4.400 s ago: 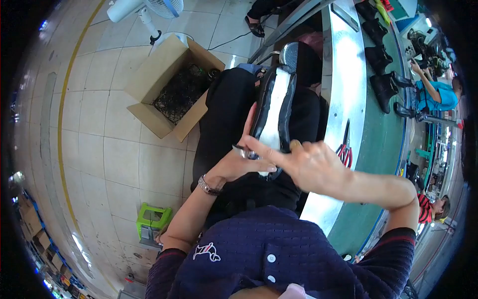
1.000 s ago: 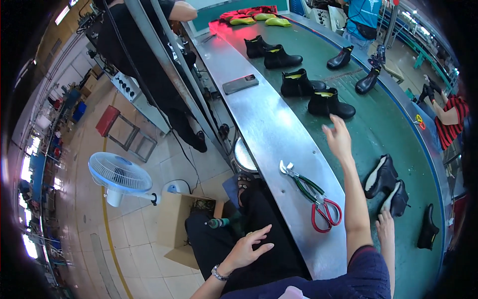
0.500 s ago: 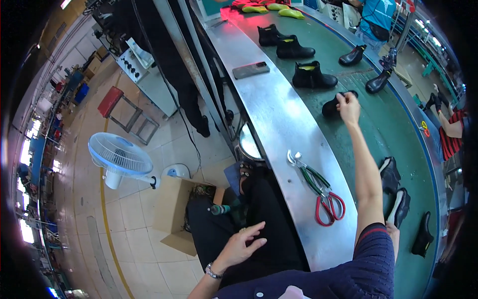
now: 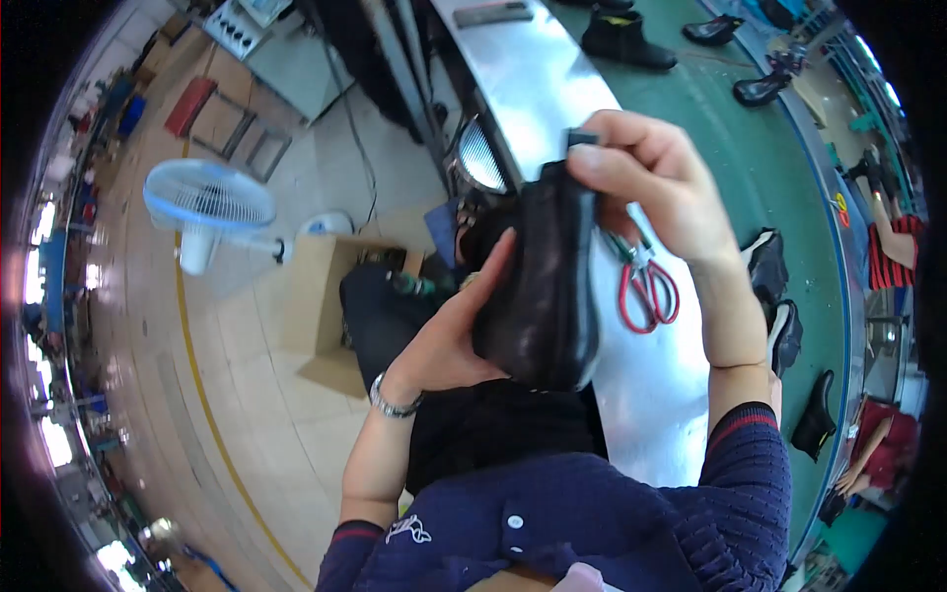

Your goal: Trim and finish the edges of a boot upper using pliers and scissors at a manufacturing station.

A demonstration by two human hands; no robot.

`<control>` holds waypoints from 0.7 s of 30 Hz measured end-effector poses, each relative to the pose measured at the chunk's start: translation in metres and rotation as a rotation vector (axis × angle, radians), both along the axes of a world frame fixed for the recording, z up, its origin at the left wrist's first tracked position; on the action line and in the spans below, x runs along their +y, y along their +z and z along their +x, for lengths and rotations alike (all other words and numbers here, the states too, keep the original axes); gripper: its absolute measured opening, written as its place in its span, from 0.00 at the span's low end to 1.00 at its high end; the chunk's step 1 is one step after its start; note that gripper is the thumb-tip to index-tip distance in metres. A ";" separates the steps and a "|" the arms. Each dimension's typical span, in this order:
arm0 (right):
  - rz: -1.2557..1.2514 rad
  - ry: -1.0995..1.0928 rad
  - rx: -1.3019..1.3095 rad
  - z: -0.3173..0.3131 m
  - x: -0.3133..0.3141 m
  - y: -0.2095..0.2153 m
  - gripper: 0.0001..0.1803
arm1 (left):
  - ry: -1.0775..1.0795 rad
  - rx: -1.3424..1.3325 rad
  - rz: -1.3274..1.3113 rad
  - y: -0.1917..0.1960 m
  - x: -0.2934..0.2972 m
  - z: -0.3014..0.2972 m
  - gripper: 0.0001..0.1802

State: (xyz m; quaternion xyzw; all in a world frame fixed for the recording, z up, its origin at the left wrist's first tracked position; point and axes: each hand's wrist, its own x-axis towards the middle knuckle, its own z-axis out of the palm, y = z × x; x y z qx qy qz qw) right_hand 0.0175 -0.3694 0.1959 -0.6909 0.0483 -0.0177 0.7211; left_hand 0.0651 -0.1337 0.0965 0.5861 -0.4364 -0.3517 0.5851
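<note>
A black leather ankle boot (image 4: pixel 543 286) is held up in front of me, above my lap and the bench edge. My left hand (image 4: pixel 449 340) cups its lower side, fingers behind it and thumb along the leather. At the boot's upper end, my right hand (image 4: pixel 651 178) pinches a small dark tab between thumb and fingers. Behind the boot, red-handled cutting pliers (image 4: pixel 648 296) lie on the shiny metal bench strip (image 4: pixel 646 424); their jaws are mostly hidden by my right hand and the boot.
The green work surface (image 4: pixel 705 133) bears several more black boots, one (image 4: pixel 626 41) at the far side and another (image 4: pixel 815 414) at the right. A phone-like grey object (image 4: pixel 493 14) lies on the strip. Left are a fan (image 4: pixel 210 197), a carton (image 4: pixel 311 316) and a red-topped stool (image 4: pixel 192 107). Co-workers sit at right.
My right hand has picked the boot up from the green surface and brought it back toward me. My left hand has risen from my lap and closed on it. The view has shifted.
</note>
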 end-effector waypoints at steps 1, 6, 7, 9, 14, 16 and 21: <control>0.011 0.018 0.063 0.004 0.018 -0.005 0.13 | 0.023 0.018 0.019 -0.007 0.007 -0.006 0.62; 0.027 0.095 0.027 0.019 0.058 -0.072 0.14 | 0.229 0.175 -0.040 -0.067 0.052 -0.029 0.67; 0.029 0.088 -0.061 0.021 0.057 -0.088 0.16 | 0.265 0.303 -0.040 -0.073 0.057 -0.034 0.67; -0.205 -0.110 -0.088 0.021 0.050 -0.108 0.17 | 0.316 0.350 -0.038 -0.080 0.068 -0.041 0.68; -1.216 -0.416 0.082 -0.007 -0.014 -0.198 0.23 | 0.419 0.194 0.013 -0.068 0.086 -0.039 0.70; -1.521 -0.387 0.247 -0.027 -0.025 -0.220 0.26 | 0.573 0.233 -0.015 -0.060 0.092 -0.044 0.67; -1.467 -0.387 0.219 -0.031 -0.040 -0.225 0.27 | 0.838 0.880 -0.081 -0.069 0.156 -0.050 0.30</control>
